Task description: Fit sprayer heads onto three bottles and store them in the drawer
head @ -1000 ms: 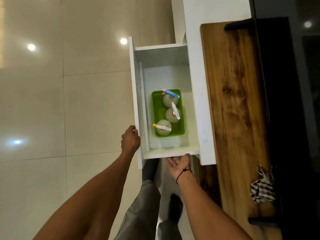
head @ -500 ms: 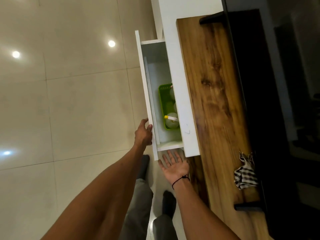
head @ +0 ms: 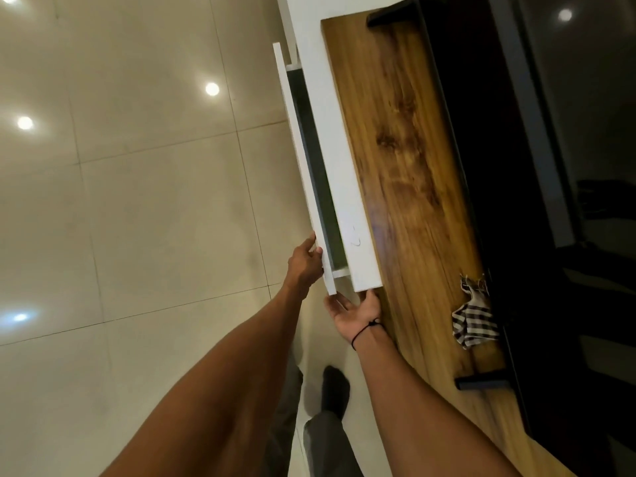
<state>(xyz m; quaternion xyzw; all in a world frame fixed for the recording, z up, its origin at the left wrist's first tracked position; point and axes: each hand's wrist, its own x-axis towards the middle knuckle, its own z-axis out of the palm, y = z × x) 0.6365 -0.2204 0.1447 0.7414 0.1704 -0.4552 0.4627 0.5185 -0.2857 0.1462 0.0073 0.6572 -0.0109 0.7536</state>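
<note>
Our left hand (head: 304, 265) presses the outer face of the white flat-fronted drawer (head: 303, 166) near its lower corner, fingers together and flat against it. Our right hand (head: 354, 309) lies palm-up, fingers spread, under the white cabinet top's (head: 335, 160) edge. Only a narrow dark gap separates drawer and cabinet; the bottles are hidden.
</note>
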